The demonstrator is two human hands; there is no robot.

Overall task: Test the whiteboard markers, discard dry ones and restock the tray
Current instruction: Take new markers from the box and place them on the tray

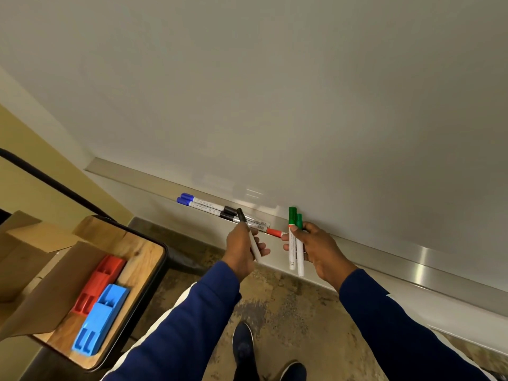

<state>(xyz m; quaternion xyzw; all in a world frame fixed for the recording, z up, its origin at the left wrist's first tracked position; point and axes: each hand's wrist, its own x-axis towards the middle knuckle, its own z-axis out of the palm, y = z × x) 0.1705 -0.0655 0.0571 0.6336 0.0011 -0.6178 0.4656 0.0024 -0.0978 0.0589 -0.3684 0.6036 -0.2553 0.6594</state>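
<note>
My left hand (242, 247) grips a black-capped marker (248, 234), cap pointing up toward the whiteboard (275, 92). My right hand (316, 247) holds two green-capped markers (295, 243) upright, side by side. On the metal tray (428, 259) under the board lie two blue-capped markers (198, 202), two black-capped markers (242, 217) and a red-capped marker (272, 232), all just beyond my hands. The board surface looks blank.
A small wooden table (137, 259) stands at the left with an open cardboard box (35, 270), a red holder (99, 281) and a blue holder (100, 320) on it. A black cable (55, 185) runs above it. My shoes (243, 345) stand on mottled floor.
</note>
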